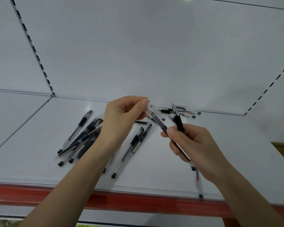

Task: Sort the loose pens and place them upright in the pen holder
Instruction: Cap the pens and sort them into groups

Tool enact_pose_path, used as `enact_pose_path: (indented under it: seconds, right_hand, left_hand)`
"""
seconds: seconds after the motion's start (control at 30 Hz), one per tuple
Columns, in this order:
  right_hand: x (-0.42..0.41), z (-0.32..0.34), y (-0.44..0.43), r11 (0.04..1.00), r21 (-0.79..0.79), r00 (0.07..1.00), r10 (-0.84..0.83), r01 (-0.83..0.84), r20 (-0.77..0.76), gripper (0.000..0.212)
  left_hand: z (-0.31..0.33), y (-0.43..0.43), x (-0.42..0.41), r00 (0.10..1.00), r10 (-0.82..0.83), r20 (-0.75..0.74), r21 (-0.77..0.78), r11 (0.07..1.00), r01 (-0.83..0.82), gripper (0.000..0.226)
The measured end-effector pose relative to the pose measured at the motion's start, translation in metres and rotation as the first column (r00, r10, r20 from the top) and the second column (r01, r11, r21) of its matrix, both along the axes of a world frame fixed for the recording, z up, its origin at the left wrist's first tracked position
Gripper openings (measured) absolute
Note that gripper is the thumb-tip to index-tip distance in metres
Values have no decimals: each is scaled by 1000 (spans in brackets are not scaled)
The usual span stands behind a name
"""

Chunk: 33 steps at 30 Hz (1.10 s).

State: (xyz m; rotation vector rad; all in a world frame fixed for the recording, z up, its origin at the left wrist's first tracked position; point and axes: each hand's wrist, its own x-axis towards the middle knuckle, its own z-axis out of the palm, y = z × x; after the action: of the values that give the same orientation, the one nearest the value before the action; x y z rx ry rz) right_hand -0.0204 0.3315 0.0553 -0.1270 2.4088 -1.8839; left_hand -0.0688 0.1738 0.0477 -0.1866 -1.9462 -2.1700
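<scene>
Both hands raised above a white shelf (39,136); left hand (121,118) pinching the clear end of a gel pen (156,118); right hand (192,145) gripping its dark end together with a black pen (179,122), tip upward; loose pens (82,138) lying heaped on the shelf, left of the hands.

Shelf (39,128): smooth white, painted metal by its look, slight sheen. Back panel (138,54): same white finish, duller. Edge strip (138,202): glossy red. Loose pens (82,138): clear smooth plastic barrels, matt black grips. Slanted pen (156,118): clear plastic. Upright pen (179,123): matt black grip, shiny metal tip.
</scene>
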Motion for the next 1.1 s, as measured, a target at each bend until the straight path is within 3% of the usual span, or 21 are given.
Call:
enact_pose_path:
  seconds: [0.27, 0.47, 0.57, 0.63, 0.77, 0.93, 1.1]
  right_hand:
    - [-5, -8, -1, 999, 22, 999, -46, 47, -27, 24]
    - [-18, -9, 3, 988, 150, 999, 25, -30, 38, 30]
    - [-23, -15, 10, 985, 173, 996, -40, 25, 83, 28]
    - [-27, -20, 16, 982, 171, 990, -96, 77, 102, 24]
    - [-31, -26, 19, 979, 183, 989, -113, 93, 99, 16]
    - [-33, -31, 25, 979, 160, 987, -143, 130, 74, 13]
    - [-31, -30, 34, 976, 133, 982, -181, 173, 53, 13]
  left_hand:
    - [-4, 7, -3, 1000, 3, 5, 27, 1000, -3, 10]
    - [-13, -8, -16, 994, 32, 100, -90, 996, -23, 15]
    - [-15, -31, -26, 983, 142, 117, -205, 972, -116, 23]
    - [-17, -47, -32, 975, 205, 80, -408, 899, -156, 23]
    - [-27, -63, -41, 976, 215, 28, -765, 634, -117, 21]
    - [-31, -65, -44, 982, 187, -37, -892, 438, -117, 26]
    - [-31, -45, -48, 987, 55, -148, -885, 439, -157, 25]
